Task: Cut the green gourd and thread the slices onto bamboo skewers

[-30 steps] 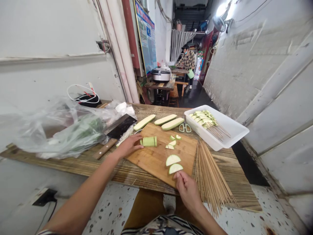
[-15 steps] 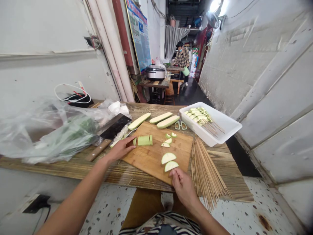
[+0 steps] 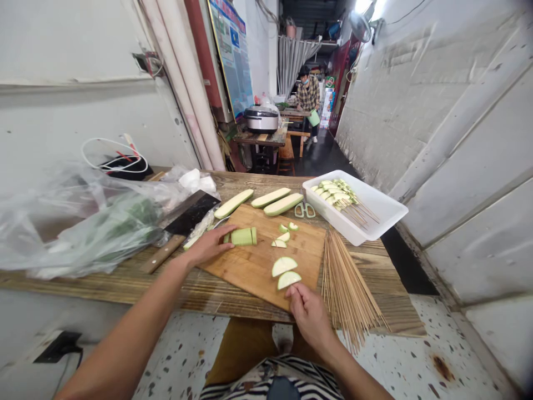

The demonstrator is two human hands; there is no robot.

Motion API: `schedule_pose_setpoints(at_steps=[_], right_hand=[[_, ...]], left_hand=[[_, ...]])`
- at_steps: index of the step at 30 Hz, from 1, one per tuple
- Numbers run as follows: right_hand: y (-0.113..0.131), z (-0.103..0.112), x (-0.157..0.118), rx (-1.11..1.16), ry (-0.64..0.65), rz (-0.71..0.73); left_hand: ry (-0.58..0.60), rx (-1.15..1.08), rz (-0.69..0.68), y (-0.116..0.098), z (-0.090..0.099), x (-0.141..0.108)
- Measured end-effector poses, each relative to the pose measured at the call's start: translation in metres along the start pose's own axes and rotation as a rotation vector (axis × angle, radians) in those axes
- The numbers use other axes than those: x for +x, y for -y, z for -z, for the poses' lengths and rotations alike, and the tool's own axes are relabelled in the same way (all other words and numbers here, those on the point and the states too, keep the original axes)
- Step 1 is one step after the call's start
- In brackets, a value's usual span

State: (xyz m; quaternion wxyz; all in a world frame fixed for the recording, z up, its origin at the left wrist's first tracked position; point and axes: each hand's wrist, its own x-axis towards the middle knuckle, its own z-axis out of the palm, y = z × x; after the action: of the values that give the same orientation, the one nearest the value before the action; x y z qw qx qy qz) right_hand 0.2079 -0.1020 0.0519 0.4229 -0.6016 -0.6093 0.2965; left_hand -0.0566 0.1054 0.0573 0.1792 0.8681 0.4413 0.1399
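My left hand [image 3: 208, 245] rests on the wooden cutting board [image 3: 250, 272], its fingertips at the end of a short peeled zucchini section [image 3: 244, 236]. A thin zucchini piece [image 3: 226, 238] lies just by those fingers. My right hand [image 3: 308, 316] sits at the board's near edge, its fingers just below two pale half-moon zucchini slices [image 3: 286, 274]. Smaller slices [image 3: 283, 234] lie farther up the board. Behind the board are several long zucchini halves [image 3: 270, 198]. A cleaver [image 3: 187, 220] lies to the board's left, its wooden handle near my left wrist.
A white tray [image 3: 353, 208] holds skewered zucchini slices, with green-handled scissors [image 3: 305, 210] beside it. A fan of bamboo skewers [image 3: 347, 291] lies right of the board. A plastic bag of greens [image 3: 83, 228] fills the table's left. A person in a plaid shirt [image 3: 308, 94] works far down the passage.
The view has drifted down and left. A thin piece has come apart from the left end of the zucchini section. My left fingers have moved up against that section.
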Motion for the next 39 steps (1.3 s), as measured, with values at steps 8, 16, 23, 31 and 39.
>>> schedule_pose_setpoints(at_steps=[8, 16, 23, 31, 39], right_hand=[[0.000, 0.000, -0.001, 0.005, -0.003, 0.011], [0.000, 0.000, 0.000, 0.003, -0.008, 0.007], [0.001, 0.000, 0.000, 0.005, -0.011, 0.007], [0.000, 0.000, 0.001, 0.016, 0.000, 0.007], [0.001, 0.001, 0.002, 0.000, -0.003, 0.019]], left_hand=[[-0.013, -0.013, 0.005, -0.001, 0.003, -0.001], [-0.117, 0.007, 0.002, -0.001, -0.004, -0.006], [-0.088, 0.005, 0.005, -0.001, -0.003, -0.009], [-0.060, 0.010, 0.063, 0.008, 0.003, -0.006], [-0.033, 0.061, 0.062, -0.005, 0.005, -0.007]])
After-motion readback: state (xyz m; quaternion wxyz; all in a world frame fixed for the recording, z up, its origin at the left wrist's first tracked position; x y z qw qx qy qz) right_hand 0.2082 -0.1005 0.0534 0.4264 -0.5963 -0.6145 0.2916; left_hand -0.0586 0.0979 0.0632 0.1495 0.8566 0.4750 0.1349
